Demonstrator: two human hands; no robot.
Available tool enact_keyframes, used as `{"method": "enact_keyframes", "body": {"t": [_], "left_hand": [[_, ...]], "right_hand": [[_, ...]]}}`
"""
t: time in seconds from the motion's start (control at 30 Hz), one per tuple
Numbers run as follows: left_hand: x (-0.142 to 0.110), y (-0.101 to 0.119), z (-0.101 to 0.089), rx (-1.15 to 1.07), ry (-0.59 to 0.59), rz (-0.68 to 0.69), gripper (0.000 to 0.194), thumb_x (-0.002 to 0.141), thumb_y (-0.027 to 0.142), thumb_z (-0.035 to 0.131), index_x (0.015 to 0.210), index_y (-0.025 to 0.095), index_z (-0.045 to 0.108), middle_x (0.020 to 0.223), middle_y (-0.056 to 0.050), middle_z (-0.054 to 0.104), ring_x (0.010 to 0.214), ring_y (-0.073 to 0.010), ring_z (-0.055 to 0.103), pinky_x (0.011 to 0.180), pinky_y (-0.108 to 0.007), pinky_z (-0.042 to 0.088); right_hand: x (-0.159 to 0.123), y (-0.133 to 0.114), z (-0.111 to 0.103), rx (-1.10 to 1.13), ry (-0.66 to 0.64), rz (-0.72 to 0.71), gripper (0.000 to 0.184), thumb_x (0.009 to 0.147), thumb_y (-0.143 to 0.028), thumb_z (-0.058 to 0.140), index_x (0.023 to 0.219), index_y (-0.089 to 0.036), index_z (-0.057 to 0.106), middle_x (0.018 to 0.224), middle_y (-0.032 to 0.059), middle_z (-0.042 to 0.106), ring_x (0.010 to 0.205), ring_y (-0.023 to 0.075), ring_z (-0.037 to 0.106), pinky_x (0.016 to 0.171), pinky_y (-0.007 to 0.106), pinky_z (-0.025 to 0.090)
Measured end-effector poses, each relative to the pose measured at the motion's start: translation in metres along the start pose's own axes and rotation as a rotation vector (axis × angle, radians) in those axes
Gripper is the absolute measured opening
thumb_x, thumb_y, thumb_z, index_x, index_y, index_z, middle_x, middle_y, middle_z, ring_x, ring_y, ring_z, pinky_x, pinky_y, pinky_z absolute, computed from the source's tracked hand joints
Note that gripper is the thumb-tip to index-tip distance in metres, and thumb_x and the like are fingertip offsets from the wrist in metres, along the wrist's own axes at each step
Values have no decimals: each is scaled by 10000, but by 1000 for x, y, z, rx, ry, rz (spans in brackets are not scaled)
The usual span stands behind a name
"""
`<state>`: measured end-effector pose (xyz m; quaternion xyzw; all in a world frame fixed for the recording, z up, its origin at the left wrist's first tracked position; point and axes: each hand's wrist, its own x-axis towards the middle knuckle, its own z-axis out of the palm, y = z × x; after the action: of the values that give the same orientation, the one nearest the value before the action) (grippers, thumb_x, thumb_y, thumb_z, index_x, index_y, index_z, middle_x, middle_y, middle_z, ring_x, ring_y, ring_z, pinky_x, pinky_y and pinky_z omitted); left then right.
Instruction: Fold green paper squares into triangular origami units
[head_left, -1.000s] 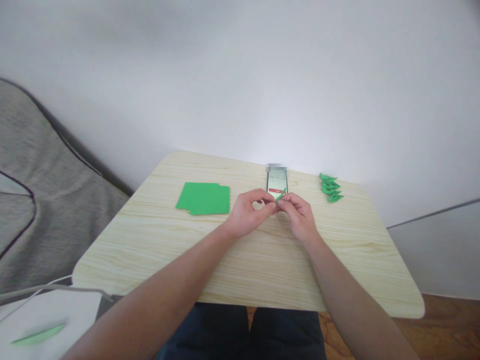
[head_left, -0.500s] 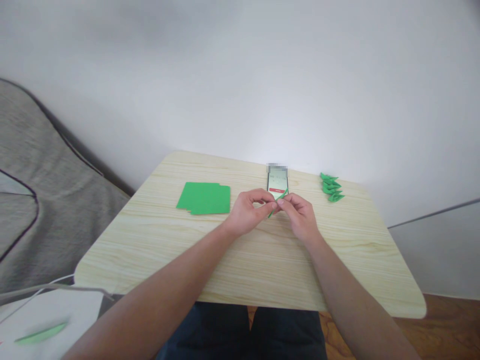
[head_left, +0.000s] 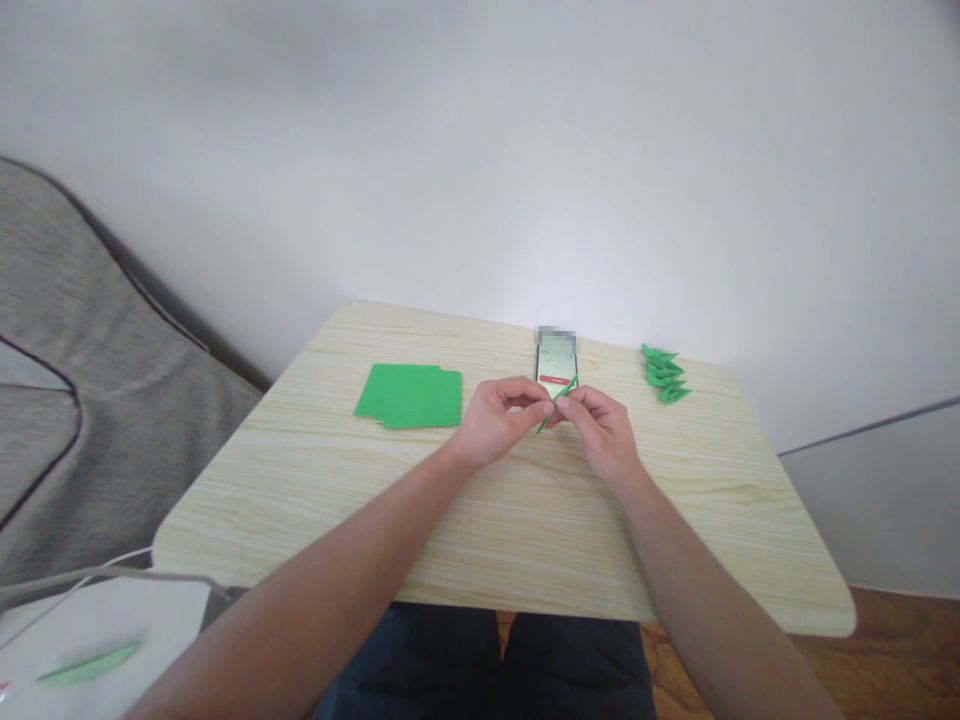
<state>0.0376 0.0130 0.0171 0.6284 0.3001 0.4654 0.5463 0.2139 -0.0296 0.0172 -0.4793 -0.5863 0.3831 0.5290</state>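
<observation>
A thin, folded piece of green paper slants between my hands over the middle of the table. My left hand pinches it from the left with thumb and forefinger. From the right, my right hand pinches it as well, the two sets of fingertips almost touching. The fingers hide the paper's middle; only its two narrow ends stick out. Just behind the hands lies a phone with a lit screen and a red bar, its lower part covered by the paper and fingers.
A stack of green paper sheets lies left of my hands on the wooden table. Several folded green paper pieces sit in a row at the right. A white surface with a green object and cables is at lower left.
Hardly anything differs. Both hands keep their pinch on the green paper, and the whole view has shifted very slightly.
</observation>
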Motion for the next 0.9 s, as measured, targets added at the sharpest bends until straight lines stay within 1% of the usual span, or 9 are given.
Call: {"method": "enact_keyframes", "body": {"t": [0.13,0.23,0.33,0.4,0.53,0.6,0.67,0.8,0.9], "left_hand": [[-1,1,4,3,37,6,138,805,283,772,775,150,755,789,-59,729,746,-167,632,719,-300,498],[-2,0,7,13,81,35,92,798,247,765,808,162,732,785,-36,704,741,-153,626,712,-283,500],[-4,-3,8,26,79,94,108,799,234,774,871,176,718,882,-39,707,783,-149,631,750,-282,517],[-4,-5,6,51,97,133,146,816,251,779,936,190,721,971,-48,712,816,-148,627,771,-282,517],[0,-7,2,51,169,133,266,907,337,725,1151,233,745,1123,-64,711,917,-160,627,821,-280,501],[3,-7,1,-28,132,98,294,938,396,691,1170,230,765,1137,-72,721,983,-179,639,857,-289,504],[4,-6,2,-102,75,71,312,942,445,685,1128,220,794,1097,-75,738,1004,-192,650,880,-299,510],[3,0,7,-197,21,27,362,921,487,714,1165,231,793,989,-56,755,919,-184,668,853,-307,532],[1,4,9,-236,-7,-1,403,904,502,732,1192,224,780,946,-51,753,814,-168,667,800,-313,544]], "right_hand": [[-1,-2,2,23,-1,23,222,936,-371,688,787,-208,710,750,18,746,754,185,696,775,333,543],[-1,-2,4,2,31,26,201,923,-344,674,770,-215,696,744,8,742,738,184,692,741,318,546],[1,3,3,-26,87,20,198,908,-309,648,736,-216,682,741,3,727,734,179,670,740,312,551],[2,8,1,4,104,41,193,895,-300,636,728,-214,680,750,10,727,740,185,667,766,332,567],[5,9,0,229,66,133,143,854,-308,638,747,-221,673,758,20,726,716,199,673,769,380,598],[6,4,0,350,29,164,123,842,-311,638,768,-220,675,753,23,721,683,197,669,729,379,596],[5,-1,1,425,-6,178,124,842,-316,637,786,-216,685,751,29,720,666,197,670,700,373,587],[4,-6,0,423,-66,197,169,865,-343,610,865,-210,715,754,49,729,701,219,685,737,399,592],[4,-5,-1,408,-84,210,182,876,-342,594,874,-208,717,749,55,732,711,226,690,761,414,597]]}}
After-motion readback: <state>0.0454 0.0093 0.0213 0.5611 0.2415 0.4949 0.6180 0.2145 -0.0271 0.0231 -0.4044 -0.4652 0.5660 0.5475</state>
